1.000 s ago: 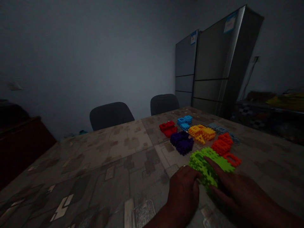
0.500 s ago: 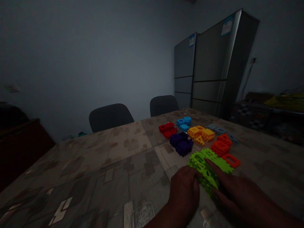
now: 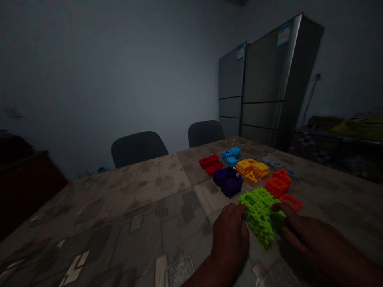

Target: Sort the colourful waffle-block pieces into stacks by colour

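Right hand (image 3: 312,235) has shifted from top to right side of lime-green interlocking blocks (image 3: 257,211), left hand (image 3: 229,233) clamped opposite; six colour clusters (image 3: 253,168) lie beyond, green apparently unfinished.

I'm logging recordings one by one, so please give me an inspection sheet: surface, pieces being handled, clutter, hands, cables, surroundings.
Surface: brown-grey table with a blocky pattern.
Pieces handled: lime-green, toothed, plastic-looking block cluster.
Clutter: toothed, plastic-looking groups beyond it: red pieces, dark purple pieces, light blue pieces, yellow-orange pieces, orange-red pieces, greyish-blue pieces.
Hands: left hand at the cluster's left edge, grip unclear; right hand with thumb and fingers around its right part.
Cables: thin dark cable hanging from the wall socket at right; lower end unclear.
Surroundings: two dark grey, rounded chair backs beyond the far edge; two tall, grey, metallic-looking refrigerators behind; pale wall; dim light.
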The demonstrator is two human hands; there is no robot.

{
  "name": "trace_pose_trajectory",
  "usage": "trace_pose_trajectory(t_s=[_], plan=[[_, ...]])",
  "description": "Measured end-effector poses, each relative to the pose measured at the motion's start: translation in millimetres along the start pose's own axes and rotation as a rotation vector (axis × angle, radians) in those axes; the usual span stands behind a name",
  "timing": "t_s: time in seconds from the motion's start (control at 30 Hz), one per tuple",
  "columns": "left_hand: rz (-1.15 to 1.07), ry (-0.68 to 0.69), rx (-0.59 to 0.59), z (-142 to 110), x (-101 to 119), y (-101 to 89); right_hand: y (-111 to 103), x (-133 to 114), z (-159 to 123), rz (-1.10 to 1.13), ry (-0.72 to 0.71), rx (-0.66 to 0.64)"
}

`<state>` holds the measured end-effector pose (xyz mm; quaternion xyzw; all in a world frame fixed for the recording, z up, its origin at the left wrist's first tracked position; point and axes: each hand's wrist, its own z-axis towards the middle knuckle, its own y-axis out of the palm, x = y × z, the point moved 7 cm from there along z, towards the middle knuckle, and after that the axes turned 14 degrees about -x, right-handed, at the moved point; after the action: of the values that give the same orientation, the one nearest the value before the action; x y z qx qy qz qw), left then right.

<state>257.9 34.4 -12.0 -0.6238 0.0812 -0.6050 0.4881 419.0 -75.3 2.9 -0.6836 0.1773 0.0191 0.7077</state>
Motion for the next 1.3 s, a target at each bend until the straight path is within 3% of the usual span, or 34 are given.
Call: trace_pose_trajectory(t_s=[0.3,0.6,0.9,1.1,1.3], plan=[[-0.009,0.017,-0.078,5.3,7.2,12.3,9.6,-15.3,-1.6,-0.073,0.049,-0.254],[-0.073,0.035,-0.056,1.4,7.7,11.2,11.9,-22.0,0.9,-0.101,0.099,-0.374],[-0.023,-0.099,-0.051,-15.5,-9.6,15.0,22.5,-22.7,-8.6,-0.096,0.053,-0.398],[0.0,-0.069,-0.112,-17.8,-6.8,26.9,18.3,-27.8,-2.2,-0.105,0.025,-0.337],[0.001,-0.039,-0.092,-17.1,-3.5,21.4,12.0,-29.0,-2.4,-0.074,-0.026,-0.269]])
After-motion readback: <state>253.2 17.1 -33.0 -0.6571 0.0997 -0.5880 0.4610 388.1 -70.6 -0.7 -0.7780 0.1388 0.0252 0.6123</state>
